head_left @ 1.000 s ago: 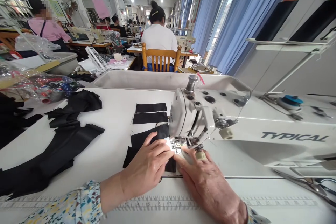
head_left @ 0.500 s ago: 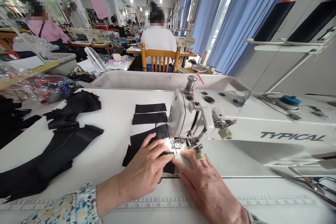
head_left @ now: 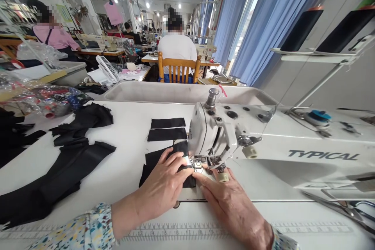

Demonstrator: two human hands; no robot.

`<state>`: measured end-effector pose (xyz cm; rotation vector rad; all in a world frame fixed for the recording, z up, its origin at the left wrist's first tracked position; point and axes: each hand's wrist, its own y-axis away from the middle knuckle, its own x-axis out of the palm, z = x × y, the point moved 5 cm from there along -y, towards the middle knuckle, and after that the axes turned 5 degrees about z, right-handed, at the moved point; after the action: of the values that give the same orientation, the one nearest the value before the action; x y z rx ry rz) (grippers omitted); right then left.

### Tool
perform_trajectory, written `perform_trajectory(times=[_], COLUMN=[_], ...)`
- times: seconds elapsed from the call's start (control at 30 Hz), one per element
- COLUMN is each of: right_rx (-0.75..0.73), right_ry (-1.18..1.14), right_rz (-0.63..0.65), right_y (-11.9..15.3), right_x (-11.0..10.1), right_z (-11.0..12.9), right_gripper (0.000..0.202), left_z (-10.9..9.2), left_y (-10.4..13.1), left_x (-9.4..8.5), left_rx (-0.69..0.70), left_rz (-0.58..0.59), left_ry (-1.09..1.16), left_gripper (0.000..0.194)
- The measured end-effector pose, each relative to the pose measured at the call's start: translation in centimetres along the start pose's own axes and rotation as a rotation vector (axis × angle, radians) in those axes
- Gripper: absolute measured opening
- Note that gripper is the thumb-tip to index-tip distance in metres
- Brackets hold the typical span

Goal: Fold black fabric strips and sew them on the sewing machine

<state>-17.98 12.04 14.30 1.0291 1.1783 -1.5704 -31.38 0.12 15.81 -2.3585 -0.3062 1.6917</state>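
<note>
A black fabric piece lies on the white sewing table with its right end at the presser foot of the sewing machine. My left hand rests on it, fingers spread and pressing the cloth, thumb close to the foot. Just right of the foot is my right hand, palm down with fingers apart. One of its fingertips touches the fabric's right edge, while others are partly hidden behind the machine head. Two narrow black strips lie beyond the fabric.
Black fabric pieces spread over the left side, near a plastic bag. Scissors lie at the right. A printed ruler runs along the front edge. Thread cones stand upper right; a co-worker sits ahead.
The fabric's near end has moved slightly away from me, toward the presser foot. My right fingers have slid a little farther behind the machine head. The camera view has shifted slightly.
</note>
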Motion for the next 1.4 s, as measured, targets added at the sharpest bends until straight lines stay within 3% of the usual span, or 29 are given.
perform_trajectory(times=[0.2,1.0,1.27,1.4], right_rx=[0.024,0.025,0.044,0.049], right_ry=[-0.030,-0.044,-0.026,-0.019], right_rz=[0.073,0.050,0.057,0.062], right_y=[-0.09,-0.12,-0.26,-0.11], right_x=[0.17,-0.11,0.00,0.17], right_z=[-0.12,0.01,0.08,-0.08], right_gripper=[0.047,0.044,0.042,0.042], left_z=[-0.13,0.54,0.24,0.27], left_y=[0.28,-0.18,0.02,-0.17], left_x=[-0.30,0.10,-0.49,-0.34], left_rx=[0.028,-0.014,0.066,0.066], left_rz=[-0.049,0.039,-0.047,-0.018], left_ry=[0.015,0.024,0.020,0.017], left_gripper=[0.037,0.038,0.039,0.041])
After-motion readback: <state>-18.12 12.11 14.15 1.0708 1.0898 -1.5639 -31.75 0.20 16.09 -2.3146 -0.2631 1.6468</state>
